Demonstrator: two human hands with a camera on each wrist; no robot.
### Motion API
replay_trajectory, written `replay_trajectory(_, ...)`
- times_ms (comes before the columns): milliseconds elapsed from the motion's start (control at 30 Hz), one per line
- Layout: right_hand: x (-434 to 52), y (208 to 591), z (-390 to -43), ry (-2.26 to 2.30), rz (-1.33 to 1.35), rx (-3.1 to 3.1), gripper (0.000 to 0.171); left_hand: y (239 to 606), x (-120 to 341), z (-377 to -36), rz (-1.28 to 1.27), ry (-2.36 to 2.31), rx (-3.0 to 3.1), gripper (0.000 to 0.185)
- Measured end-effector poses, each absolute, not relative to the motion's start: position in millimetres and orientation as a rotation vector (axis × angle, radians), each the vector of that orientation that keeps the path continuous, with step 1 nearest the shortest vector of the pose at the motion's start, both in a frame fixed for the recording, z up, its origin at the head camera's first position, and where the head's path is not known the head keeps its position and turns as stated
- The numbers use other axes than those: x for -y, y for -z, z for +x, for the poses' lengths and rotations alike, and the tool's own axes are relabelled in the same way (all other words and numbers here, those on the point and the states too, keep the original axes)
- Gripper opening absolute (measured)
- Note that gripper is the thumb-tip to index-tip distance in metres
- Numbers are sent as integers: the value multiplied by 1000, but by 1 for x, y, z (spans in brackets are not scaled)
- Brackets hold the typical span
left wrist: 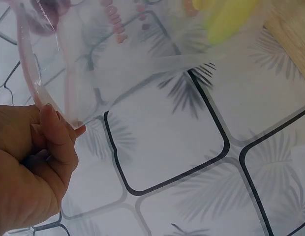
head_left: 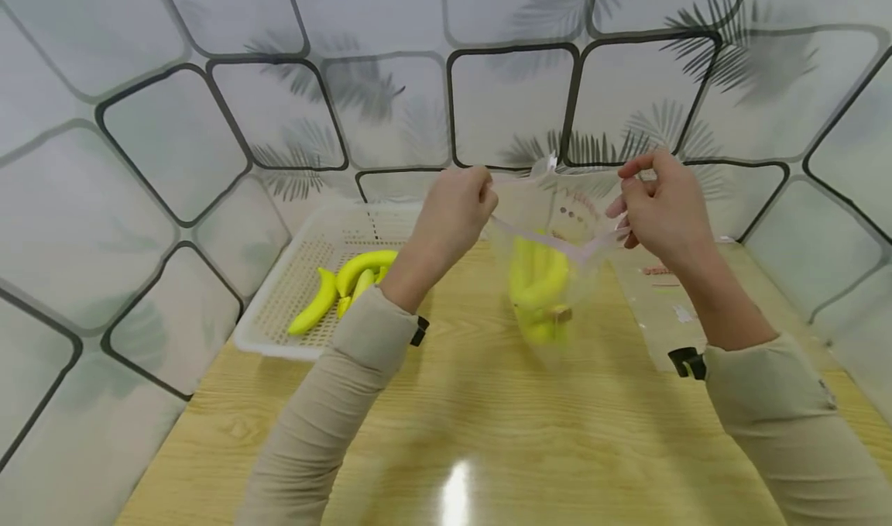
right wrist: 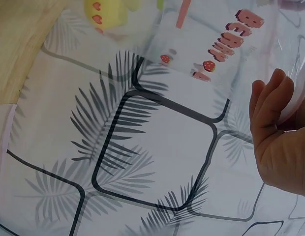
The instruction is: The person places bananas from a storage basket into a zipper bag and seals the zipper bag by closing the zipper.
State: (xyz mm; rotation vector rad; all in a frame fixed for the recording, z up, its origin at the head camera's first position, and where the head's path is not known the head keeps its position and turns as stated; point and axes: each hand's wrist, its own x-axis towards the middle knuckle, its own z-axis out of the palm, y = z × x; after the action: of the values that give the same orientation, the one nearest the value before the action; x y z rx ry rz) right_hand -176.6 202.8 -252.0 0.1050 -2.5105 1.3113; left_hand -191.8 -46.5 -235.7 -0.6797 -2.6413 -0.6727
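Note:
A clear plastic zip bag hangs above the wooden table with yellow bananas inside it. My left hand pinches the bag's top edge on the left, and my right hand pinches it on the right. The pink zip strip stretches between them. In the left wrist view the left hand grips the bag's rim. The right wrist view shows my right hand holding the printed bag at its edge.
A white perforated tray on the left holds a few loose bananas. More flat clear bags lie on the table at the right. White wall panels with leaf prints enclose the table.

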Motion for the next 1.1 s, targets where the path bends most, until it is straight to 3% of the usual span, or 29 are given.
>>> replay_trajectory(533,-198,249,-174,-1312,95,2471,24,266,53,-193,-646,713,2791,38)
replay_trajectory(867,-178,286,-167,-1545,139,2480,31,313,64,-184,-520,872,2814,26)
replay_trajectory(1100,-168,290,-161,-1682,82,2532,44,332,74,-178,-480,1089,2681,21)
